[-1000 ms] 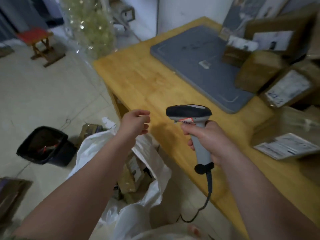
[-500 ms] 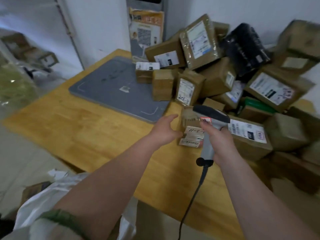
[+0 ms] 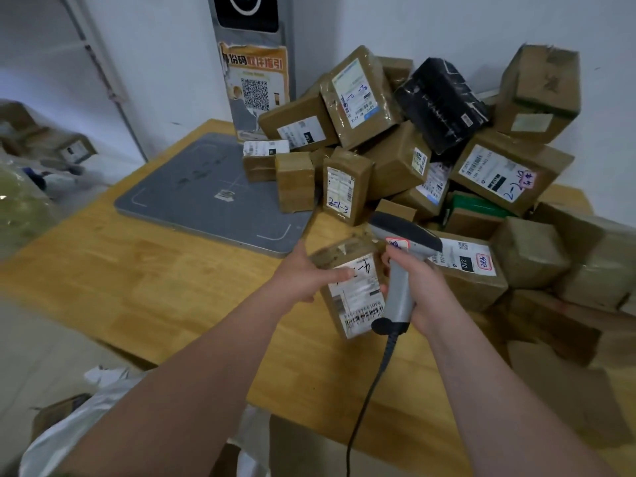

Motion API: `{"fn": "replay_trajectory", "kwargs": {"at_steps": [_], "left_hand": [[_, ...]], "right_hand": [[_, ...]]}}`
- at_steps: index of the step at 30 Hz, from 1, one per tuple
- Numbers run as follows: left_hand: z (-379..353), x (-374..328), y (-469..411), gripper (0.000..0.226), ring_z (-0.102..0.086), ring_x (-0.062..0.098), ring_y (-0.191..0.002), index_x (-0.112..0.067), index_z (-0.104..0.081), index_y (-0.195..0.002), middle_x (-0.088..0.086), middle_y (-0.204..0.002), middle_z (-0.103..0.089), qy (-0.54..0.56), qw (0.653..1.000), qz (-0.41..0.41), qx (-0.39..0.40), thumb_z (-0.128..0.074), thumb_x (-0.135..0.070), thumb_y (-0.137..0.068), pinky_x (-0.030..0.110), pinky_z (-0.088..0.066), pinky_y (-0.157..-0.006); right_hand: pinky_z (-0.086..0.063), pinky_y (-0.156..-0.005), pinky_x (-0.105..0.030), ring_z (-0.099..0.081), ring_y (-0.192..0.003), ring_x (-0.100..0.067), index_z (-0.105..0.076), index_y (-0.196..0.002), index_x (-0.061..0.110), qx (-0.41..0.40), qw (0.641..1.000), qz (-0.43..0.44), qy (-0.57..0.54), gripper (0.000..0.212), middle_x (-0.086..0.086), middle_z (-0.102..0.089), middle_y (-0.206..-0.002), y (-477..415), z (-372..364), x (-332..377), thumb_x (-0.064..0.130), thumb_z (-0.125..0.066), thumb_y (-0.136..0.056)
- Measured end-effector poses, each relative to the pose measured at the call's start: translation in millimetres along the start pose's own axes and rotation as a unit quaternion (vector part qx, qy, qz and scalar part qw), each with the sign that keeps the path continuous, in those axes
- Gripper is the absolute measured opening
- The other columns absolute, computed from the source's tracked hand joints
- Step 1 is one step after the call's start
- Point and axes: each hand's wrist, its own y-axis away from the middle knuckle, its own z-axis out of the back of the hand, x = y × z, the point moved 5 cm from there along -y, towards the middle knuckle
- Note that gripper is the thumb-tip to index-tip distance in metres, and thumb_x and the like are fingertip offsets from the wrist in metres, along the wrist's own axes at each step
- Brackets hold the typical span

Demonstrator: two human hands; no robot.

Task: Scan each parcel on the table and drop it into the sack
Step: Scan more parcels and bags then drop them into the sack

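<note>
Reading left to right: white plastic sack (image 3: 69, 438) at bottom left, below the near edge of the light wooden table (image 3: 155, 277), mouth not visible; flat grey rectangular pad (image 3: 213, 194) with white corner marks lies on the table's far left part, its right edge next to the parcel heap; orange QR-code poster (image 3: 256, 87) on the grey column behind the pad; left hand (image 3: 303, 277) grips the small brown taped cardboard parcel (image 3: 351, 290) from its left side, thumb across the white shipping label, fingers behind it and hidden; parcel held tilted over the table, just in front of the heap, label facing the camera, barcode at its lower end; grey handheld barcode scanner with black head (image 3: 399, 270) just right of the parcel, head above the parcel's top right corner; cannot tell if scanner and parcel touch; right hand (image 3: 423, 290) wrapped round the scanner's handle, fingers curled tight; black cable (image 3: 364, 401) hangs from the handle's base down past the table edge; heap of brown taped cardboard parcels (image 3: 395, 160) fills the table's right and back, most with white labels; black plastic-wrapped parcel (image 3: 440, 105) high in the heap; green packet (image 3: 478, 204) wedged lower, between brown boxes.
</note>
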Motion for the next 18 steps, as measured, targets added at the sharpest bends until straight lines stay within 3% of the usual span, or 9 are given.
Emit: {"fn": "replay_trajectory", "kwargs": {"at_steps": [3, 6, 7, 9, 12, 16, 18], "left_hand": [[1, 14, 16, 0.098, -0.058, 0.024, -0.106, -0.021, -0.034, -0.144, 0.004, -0.129, -0.057, -0.051, 0.996, 0.061, 0.039, -0.082, -0.054, -0.064, 0.036, -0.054, -0.079], [0, 27, 22, 0.096, -0.048, 0.021, -0.116, -0.015, -0.043, -0.134, 0.0, -0.133, -0.039, -0.168, 0.984, 0.06, 0.022, -0.082, -0.06, -0.058, 0.035, -0.052, -0.087], [1, 30, 22, 0.091, -0.047, 0.017, -0.114, -0.012, -0.048, -0.127, -0.001, -0.129, -0.036, -0.174, 0.984, 0.044, 0.006, -0.082, -0.061, -0.058, 0.032, -0.051, -0.085], [3, 38, 20, 0.073, -0.055, 0.011, -0.099, -0.009, -0.056, -0.112, -0.001, -0.121, -0.052, -0.127, 0.991, 0.034, -0.002, -0.08, -0.058, -0.063, 0.027, -0.051, -0.076], [7, 57, 25, 0.039, -0.056, 0.011, -0.076, -0.012, -0.057, -0.102, 0.004, -0.098, -0.063, -0.118, 0.992, 0.051, -0.007, -0.072, -0.041, -0.081, 0.028, -0.047, -0.065], [7, 74, 33, 0.05, -0.062, 0.016, -0.071, -0.012, -0.048, -0.126, 0.007, -0.087, -0.067, -0.06, 0.994, 0.082, -0.028, -0.069, -0.032, -0.086, 0.033, -0.052, -0.069], [4, 72, 36, 0.062, -0.063, 0.015, -0.066, -0.017, -0.034, -0.143, 0.006, -0.08, -0.07, -0.073, 0.994, 0.081, -0.025, -0.063, -0.028, -0.089, 0.029, -0.051, -0.065]], "right_hand": [[-0.053, -0.076, -0.035, -0.065, -0.101, -0.021, -0.06, -0.113, 0.018, 0.03, 0.999, -0.004, 0.02, 0.028, -0.006, -0.07, -0.106, 6, -3, -4, 0.021, -0.069, -0.087], [-0.051, -0.074, -0.034, -0.066, -0.103, -0.018, -0.063, -0.11, 0.017, 0.069, 0.996, -0.006, 0.054, 0.023, -0.005, -0.073, -0.103, 13, -12, -13, 0.02, -0.068, -0.088], [-0.05, -0.072, -0.033, -0.067, -0.102, -0.018, -0.063, -0.109, 0.017, 0.075, 0.995, -0.007, 0.059, 0.022, -0.005, -0.074, -0.103, 15, -14, -15, 0.02, -0.068, -0.088], [-0.052, -0.073, -0.034, -0.066, -0.099, -0.019, -0.061, -0.103, 0.018, 0.067, 0.996, -0.017, 0.055, 0.019, -0.006, -0.072, -0.105, 17, -13, -20, 0.02, -0.07, -0.086], [-0.052, -0.081, -0.038, -0.061, -0.1, -0.021, -0.058, -0.102, 0.02, 0.025, 0.998, -0.023, 0.051, 0.022, -0.009, -0.067, -0.113, 18, 0, -24, 0.022, -0.072, -0.084], [-0.05, -0.069, -0.031, -0.057, -0.09, -0.018, -0.057, -0.112, 0.017, -0.038, 0.998, -0.009, 0.056, 0.031, -0.006, -0.062, -0.107, 20, 20, -28, 0.024, -0.072, -0.086], [-0.051, -0.074, -0.033, -0.056, -0.087, -0.019, -0.055, -0.111, 0.019, -0.064, 0.996, -0.009, 0.066, 0.03, -0.004, -0.06, -0.098, 21, 29, -32, 0.024, -0.071, -0.086]]}}
